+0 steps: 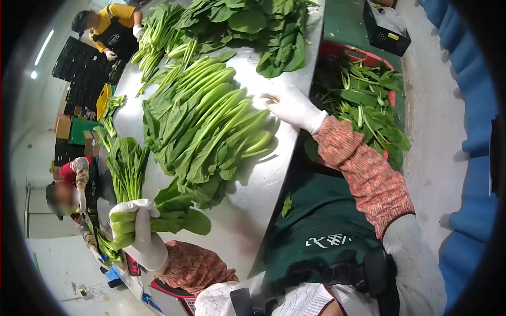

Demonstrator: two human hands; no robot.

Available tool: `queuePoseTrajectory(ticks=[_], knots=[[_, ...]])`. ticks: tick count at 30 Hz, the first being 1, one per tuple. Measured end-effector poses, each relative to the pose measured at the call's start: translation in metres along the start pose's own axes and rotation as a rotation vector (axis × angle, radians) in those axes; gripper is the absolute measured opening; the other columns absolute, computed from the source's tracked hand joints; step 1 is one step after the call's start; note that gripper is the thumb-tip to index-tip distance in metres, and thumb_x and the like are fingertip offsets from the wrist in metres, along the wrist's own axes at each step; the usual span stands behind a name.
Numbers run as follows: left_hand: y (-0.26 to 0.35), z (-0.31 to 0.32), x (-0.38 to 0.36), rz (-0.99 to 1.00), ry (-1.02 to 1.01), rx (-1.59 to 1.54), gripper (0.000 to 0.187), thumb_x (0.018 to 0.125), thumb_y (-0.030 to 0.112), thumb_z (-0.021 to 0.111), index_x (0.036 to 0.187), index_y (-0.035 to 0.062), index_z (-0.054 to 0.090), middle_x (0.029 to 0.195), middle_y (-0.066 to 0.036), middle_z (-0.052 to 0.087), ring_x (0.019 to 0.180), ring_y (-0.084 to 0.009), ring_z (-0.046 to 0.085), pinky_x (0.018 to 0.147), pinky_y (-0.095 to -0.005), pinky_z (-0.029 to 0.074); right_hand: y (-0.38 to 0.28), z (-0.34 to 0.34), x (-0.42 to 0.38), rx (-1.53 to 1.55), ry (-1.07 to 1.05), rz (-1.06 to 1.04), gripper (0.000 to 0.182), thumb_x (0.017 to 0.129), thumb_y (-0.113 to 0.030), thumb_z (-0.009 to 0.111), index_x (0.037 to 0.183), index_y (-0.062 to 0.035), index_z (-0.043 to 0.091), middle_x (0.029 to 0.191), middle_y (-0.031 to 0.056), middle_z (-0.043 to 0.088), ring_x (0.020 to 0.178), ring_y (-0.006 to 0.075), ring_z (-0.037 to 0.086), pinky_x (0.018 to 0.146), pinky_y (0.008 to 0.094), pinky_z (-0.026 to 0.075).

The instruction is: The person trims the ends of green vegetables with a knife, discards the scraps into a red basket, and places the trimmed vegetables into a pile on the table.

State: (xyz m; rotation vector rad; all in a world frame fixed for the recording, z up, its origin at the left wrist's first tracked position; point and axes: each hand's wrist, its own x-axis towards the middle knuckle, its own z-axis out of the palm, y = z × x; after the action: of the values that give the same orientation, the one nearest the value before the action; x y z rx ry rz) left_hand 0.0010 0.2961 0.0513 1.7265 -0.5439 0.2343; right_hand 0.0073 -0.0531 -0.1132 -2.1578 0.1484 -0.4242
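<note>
left hand (142, 237) grips a bunch of greens (182, 215) over a loaded table (250, 226)

the metal table is the largest thing here, running away from the person. leafy greens in a broad heap (242, 21) cover its far end. nearer, a thick pile (195, 116) of stalks lies across the middle, pale stem ends to the right, leaves to the left. on the floor beyond the right edge stands a red basket (392, 66) full of greens. two co-workers are across the table, one in yellow (121, 16), one in red (68, 171). a smaller bundle (126, 168) lies beyond the left hand.

the bunch of greens sits in the gloved left hand, near the table's left side, fingers closed around its pale stems, leaves pointing right. the gloved right hand (287, 105) is just beside the pile's stem ends, fingertips close together; i cannot tell whether they pinch anything. smallest is a red scale (187, 303), partly hidden below the left sleeve (195, 266).
</note>
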Motion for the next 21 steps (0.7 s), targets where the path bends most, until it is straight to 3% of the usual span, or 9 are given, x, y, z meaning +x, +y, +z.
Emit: queuePoseTrajectory(ticks=[6,10,11,14,15,17,19,20,21], knots=[[-0.017,0.005,0.005,-0.039,-0.006,0.127,0.017,0.086,-0.001,0.064,0.101,-0.0008,0.057,0.081,-0.005,0.057,0.068,-0.0115,0.05,0.066,-0.0228,0.04,-0.007,0.033,0.058,0.027,-0.047,0.069,0.031,0.087,-0.026,0.06,0.106,-0.0024,0.066,0.102,0.0198,0.067,0.09,0.0368,0.065,0.083,0.0432,0.051],[-0.018,0.024,0.017,-0.023,-0.027,0.282,0.019,0.083,-0.005,0.068,0.1,-0.0013,0.061,0.081,-0.001,0.059,0.068,-0.0077,0.052,0.062,-0.0203,0.041,-0.034,0.014,0.059,0.419,-0.116,0.118,0.038,0.088,-0.021,0.067,0.122,-0.0047,0.06,0.089,0.0043,0.064,0.059,0.0095,0.052,0.053,0.024,0.045],[-0.025,0.029,0.021,0.051,-0.039,0.387,0.022,0.082,-0.006,0.07,0.102,-0.0015,0.063,0.083,0.0,0.062,0.07,-0.0061,0.054,0.065,-0.0194,0.045,-0.048,0.003,0.05,0.541,-0.182,0.209,0.039,0.087,-0.022,0.071,0.119,-0.0024,0.061,0.088,0.0038,0.064,0.06,0.0092,0.051,0.054,0.0235,0.044],[-0.042,0.055,0.033,0.252,-0.164,0.504,0.036,0.081,-0.002,0.074,0.115,-0.002,0.063,0.095,-0.007,0.068,0.083,-0.0138,0.064,0.077,-0.0259,0.051,-0.057,-0.002,0.033,0.432,-0.17,-0.033,0.038,0.084,-0.024,0.075,0.112,-0.0011,0.064,0.087,0.0025,0.063,0.065,0.0092,0.052,0.06,0.0238,0.044],[-0.041,0.07,0.036,0.328,-0.196,0.53,0.042,0.079,-0.001,0.076,0.119,-0.0021,0.062,0.1,-0.011,0.069,0.088,-0.0176,0.067,0.081,-0.0287,0.052,-0.073,-0.008,0.02,0.464,-0.142,-0.037,0.028,0.082,-0.018,0.077,0.103,-0.0026,0.066,0.084,0.0041,0.063,0.075,0.0128,0.058,0.07,0.0271,0.049],[-0.035,0.094,0.039,0.459,-0.277,0.629,0.055,0.073,0.002,0.081,0.124,-0.0011,0.061,0.108,-0.015,0.069,0.098,-0.0251,0.068,0.086,-0.0334,0.053,-0.084,-0.011,-0.001,0.241,0.004,-0.292,0.029,0.077,-0.013,0.078,0.101,-0.0016,0.065,0.081,0.0065,0.062,0.073,0.0159,0.059,0.067,0.0294,0.049],[-0.047,0.112,0.042,0.47,-0.377,0.641,0.057,0.069,0.007,0.083,0.122,0.0017,0.062,0.104,-0.016,0.068,0.092,-0.0297,0.067,0.083,-0.0344,0.053,-0.09,-0.011,-0.019,0.253,0.121,-0.45,0.03,0.076,-0.012,0.077,0.102,0.0,0.065,0.081,0.0102,0.061,0.071,0.0192,0.059,0.066,0.0315,0.049],[-0.044,0.116,0.04,0.47,-0.4,0.651,0.052,0.069,0.007,0.083,0.117,0.0016,0.063,0.101,-0.016,0.068,0.089,-0.0298,0.067,0.081,-0.0345,0.053,-0.092,-0.015,-0.026,0.127,0.184,-0.484,0.026,0.08,-0.009,0.073,0.102,-0.0004,0.065,0.081,0.0123,0.061,0.07,0.0211,0.059,0.066,0.0322,0.049],[-0.04,0.121,0.039,0.474,-0.428,0.659,0.047,0.069,0.007,0.083,0.113,0.0015,0.064,0.098,-0.015,0.068,0.086,-0.03,0.067,0.078,-0.0346,0.053,-0.09,-0.019,-0.031,0.196,0.204,-0.438,0.025,0.08,-0.009,0.073,0.102,-0.0007,0.066,0.081,0.0126,0.061,0.071,0.0221,0.06,0.066,0.0327,0.05]])
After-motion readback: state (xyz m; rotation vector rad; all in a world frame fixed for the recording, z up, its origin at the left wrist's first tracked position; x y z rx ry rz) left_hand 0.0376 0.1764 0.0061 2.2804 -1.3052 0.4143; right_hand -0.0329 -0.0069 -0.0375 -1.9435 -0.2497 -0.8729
